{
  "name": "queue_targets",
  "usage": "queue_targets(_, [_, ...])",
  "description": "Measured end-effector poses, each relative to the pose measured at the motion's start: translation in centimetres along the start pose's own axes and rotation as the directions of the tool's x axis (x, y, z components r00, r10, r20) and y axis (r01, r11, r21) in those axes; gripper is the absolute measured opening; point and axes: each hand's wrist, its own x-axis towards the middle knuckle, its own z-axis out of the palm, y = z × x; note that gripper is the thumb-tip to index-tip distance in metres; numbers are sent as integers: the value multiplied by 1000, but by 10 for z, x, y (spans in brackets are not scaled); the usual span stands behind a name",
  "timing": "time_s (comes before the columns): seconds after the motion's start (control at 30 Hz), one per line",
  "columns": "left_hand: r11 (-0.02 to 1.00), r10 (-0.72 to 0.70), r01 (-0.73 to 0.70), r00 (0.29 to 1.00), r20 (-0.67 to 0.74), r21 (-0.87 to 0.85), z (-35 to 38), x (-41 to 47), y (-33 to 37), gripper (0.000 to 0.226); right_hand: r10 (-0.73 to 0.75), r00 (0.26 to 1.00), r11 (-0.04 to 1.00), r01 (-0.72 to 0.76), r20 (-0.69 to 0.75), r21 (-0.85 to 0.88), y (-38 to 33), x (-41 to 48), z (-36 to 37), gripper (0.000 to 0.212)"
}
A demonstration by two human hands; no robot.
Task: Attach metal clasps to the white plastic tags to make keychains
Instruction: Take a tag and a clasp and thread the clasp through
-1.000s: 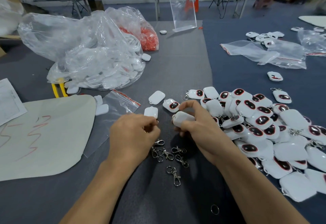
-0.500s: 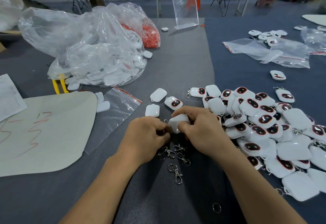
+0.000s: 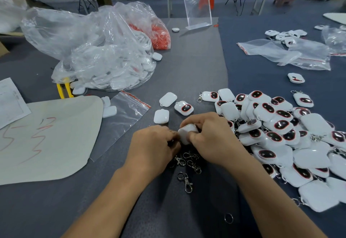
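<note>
White tag (image 3: 186,134) is held low over the grey mat (image 3: 187,65), between your two hands and just above the small heap of loose clasps (image 3: 189,160). Your right hand (image 3: 211,136) pinches it with the thumb and curled fingers. Your left hand (image 3: 155,146) has its fingers curled against the left edge of the tag, but they hide what is between them, so I cannot tell if a clasp is there. The risk, as I judge it, is at the small loop of the tag, which is also hidden. If you push the ring in at an angle, it can slip off or strain the loop. The tag looks smooth and rounded, so a pinch near its edge can let it turn or jump out. If it falls, it can land among the loose clasps or slide into the pile of finished keychains (image 3: 280,134) at your right. Then an unfinished piece mixes with the finished ones.
</note>
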Motion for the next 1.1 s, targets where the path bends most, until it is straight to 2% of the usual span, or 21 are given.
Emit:
queue_targets(0.1, [998, -57, 57, 998, -10, 35, 2, -1, 4, 35, 18, 1000, 1000, -18, 13, 7, 2, 1, -1, 21])
queue_targets(0.23, [979, -174, 175, 985, 19, -102, -1, -1, 4, 32, 61, 998, 997, -62, 33, 49, 4, 3, -2, 21])
queue_targets(0.37, [958, -227, 234, 972, 57, -165, -5, 2, 2, 13, 123, 991, 963, -133, 55, 235, 7, -1, 1, 26])
queue_targets(0.47, [954, -222, 224, 975, 32, -200, -6, 3, -1, 10, 159, 982, 916, -184, 99, 356, 7, -2, 7, 28])
queue_targets(0.6, [924, -238, 217, 971, -29, -316, -7, 4, -4, 22, 181, 980, 851, -199, 84, 486, 8, 2, 8, 29])
queue_targets(0.73, [920, -217, 198, 976, -21, -337, -4, 4, -4, 22, 166, 986, 866, -132, -28, 483, 10, 5, 7, 33])
queue_targets(0.87, [905, -231, 225, 973, 28, -361, -1, 5, -6, 10, 179, 967, 907, -91, -180, 412, 11, 5, 5, 21])
queue_targets(0.93, [858, -237, 224, 971, 31, -462, 0, 6, -6, 8, 175, 963, 930, -94, -203, 356, 10, 4, 3, 5])
queue_targets(1.03, [728, -273, 251, 960, 67, -637, -2, 8, -4, 9, 100, 977, 961, -46, -190, 272, 8, 2, 3, 12])
queue_targets(1.1, [660, -291, 270, 952, 94, -701, -3, 9, -5, 10, 1, 986, 992, 20, -168, 124, 4, -3, 4, 11])
